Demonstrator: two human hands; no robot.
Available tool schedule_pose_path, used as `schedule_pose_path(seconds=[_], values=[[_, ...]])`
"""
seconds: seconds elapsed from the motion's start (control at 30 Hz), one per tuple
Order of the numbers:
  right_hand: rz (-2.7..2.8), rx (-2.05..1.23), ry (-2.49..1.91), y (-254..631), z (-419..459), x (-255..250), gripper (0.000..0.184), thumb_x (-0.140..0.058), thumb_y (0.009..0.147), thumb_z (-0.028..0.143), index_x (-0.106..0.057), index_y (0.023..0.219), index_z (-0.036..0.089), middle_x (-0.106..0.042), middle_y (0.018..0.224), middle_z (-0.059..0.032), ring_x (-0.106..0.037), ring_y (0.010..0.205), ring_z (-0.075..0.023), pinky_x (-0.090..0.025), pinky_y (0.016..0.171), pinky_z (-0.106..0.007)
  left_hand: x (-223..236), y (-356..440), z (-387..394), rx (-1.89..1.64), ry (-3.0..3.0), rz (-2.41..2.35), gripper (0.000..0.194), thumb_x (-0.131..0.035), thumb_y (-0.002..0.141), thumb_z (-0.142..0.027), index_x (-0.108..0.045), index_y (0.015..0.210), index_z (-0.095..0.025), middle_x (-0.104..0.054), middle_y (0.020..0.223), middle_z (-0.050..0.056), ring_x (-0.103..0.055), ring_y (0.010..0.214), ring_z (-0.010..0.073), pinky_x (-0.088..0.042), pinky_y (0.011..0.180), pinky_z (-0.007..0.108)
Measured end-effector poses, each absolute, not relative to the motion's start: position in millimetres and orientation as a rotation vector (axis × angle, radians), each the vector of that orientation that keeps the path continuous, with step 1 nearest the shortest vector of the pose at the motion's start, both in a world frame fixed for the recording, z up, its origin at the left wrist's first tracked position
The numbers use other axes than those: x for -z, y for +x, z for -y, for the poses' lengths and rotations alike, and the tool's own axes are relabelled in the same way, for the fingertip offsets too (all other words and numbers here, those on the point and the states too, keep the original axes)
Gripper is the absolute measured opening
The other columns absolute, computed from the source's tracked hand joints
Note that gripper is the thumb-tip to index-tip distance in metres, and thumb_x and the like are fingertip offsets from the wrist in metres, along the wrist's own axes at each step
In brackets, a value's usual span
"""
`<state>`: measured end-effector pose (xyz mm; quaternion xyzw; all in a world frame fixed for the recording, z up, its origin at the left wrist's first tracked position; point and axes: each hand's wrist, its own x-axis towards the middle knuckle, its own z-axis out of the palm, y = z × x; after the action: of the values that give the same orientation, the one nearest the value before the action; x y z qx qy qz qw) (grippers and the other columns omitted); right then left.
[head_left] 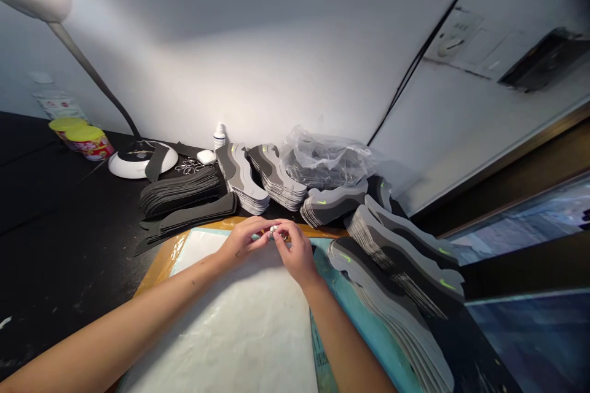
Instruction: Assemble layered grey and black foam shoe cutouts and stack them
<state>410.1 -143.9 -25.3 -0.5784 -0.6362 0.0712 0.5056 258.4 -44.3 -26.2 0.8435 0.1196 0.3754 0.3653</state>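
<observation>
Near: white sheet (230, 331), spread under forearms. Over its far end: left hand (244, 242) and right hand (295, 253), fingertips together, grip of both clamped on small white item (273, 229). Looks roundish, pale; mostly hidden by fingers, cannot tell exact kind. Appears mid-handling; cannot tell amount done or left. Right of sheet: fanned stack of grey-black pieces (401, 325) with green marks. Farther: black pieces (182, 189) stacked on counter (59, 245), crumpled clear bag (322, 159), upright white bottle (220, 136) near wall (258, 61).
</observation>
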Motion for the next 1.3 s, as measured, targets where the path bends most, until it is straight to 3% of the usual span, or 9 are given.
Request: schedule_pose_path(seconds=[0.1,0.33,0.6,0.97,1.17,1.3], values=[[1.467,-0.194,-1.408,412.6,143.3,27.7,0.014,-0.055,0.095,0.032,-0.065,0.097,0.022,-0.072,0.112,-0.0093,-0.070,0.093,-0.0187,-0.056,0.082,-0.030,32.2,260.3,42.7,-0.995,2.185,-0.275,0.033,-0.050,0.099,-0.036,-0.068,0.121,-0.020,-0.069,0.098,0.010,-0.061,0.088,0.0189,-0.050,0.079,0.030],[1.442,-0.129,-1.395,416.1,137.9,37.9,0.019,-0.065,0.088,0.035,-0.071,0.099,0.020,-0.075,0.095,-0.0093,-0.072,0.075,-0.0199,-0.060,0.063,-0.029,41.1,264.0,40.0,-1.031,2.039,-0.266,0.037,-0.054,0.098,-0.038,-0.065,0.129,-0.022,-0.057,0.104,0.011,-0.058,0.092,0.0184,-0.051,0.079,0.031],[1.543,-0.064,-1.324,431.8,136.9,43.5,0.019,-0.065,0.088,0.035,-0.075,0.099,0.023,-0.074,0.100,-0.0116,-0.071,0.090,-0.0255,-0.061,0.071,-0.034,43.0,263.3,44.2,-1.025,1.985,-0.309,0.037,-0.060,0.094,-0.037,-0.067,0.127,-0.022,-0.061,0.106,0.012,-0.060,0.093,0.0190,-0.052,0.084,0.033],[1.366,-0.201,-1.434,431.8,137.8,53.0,0.029,-0.068,0.083,0.050,-0.074,0.089,0.023,-0.075,0.095,-0.0092,-0.071,0.081,-0.0244,-0.060,0.074,-0.035,37.9,263.4,44.1,-0.962,1.874,-0.293,0.042,-0.069,0.086,-0.031,-0.067,0.125,-0.017,-0.068,0.102,0.013,-0.063,0.085,0.0178,-0.054,0.076,0.028],[1.432,-0.351,-1.443,434.6,138.1,47.0,0.024,-0.070,0.082,0.041,-0.070,0.093,0.020,-0.075,0.088,-0.0093,-0.072,0.072,-0.0215,-0.060,0.063,-0.031,36.1,260.0,42.0,-0.886,1.815,-0.387,0.049,-0.075,0.080,-0.033,-0.061,0.124,-0.015,-0.070,0.095,0.008,-0.061,0.069,0.0122,-0.051,0.066,0.024],[1.345,-0.405,-1.377,422.1,141.9,35.6,0.017,-0.068,0.083,0.033,-0.057,0.080,0.021,-0.073,0.090,-0.0080,-0.071,0.080,-0.0199,-0.060,0.070,-0.031,34.6,257.9,41.6,-0.852,1.775,-0.360,0.043,-0.074,0.080,-0.034,-0.059,0.115,-0.015,-0.068,0.091,0.005,-0.057,0.066,0.0105,-0.047,0.061,0.022]])
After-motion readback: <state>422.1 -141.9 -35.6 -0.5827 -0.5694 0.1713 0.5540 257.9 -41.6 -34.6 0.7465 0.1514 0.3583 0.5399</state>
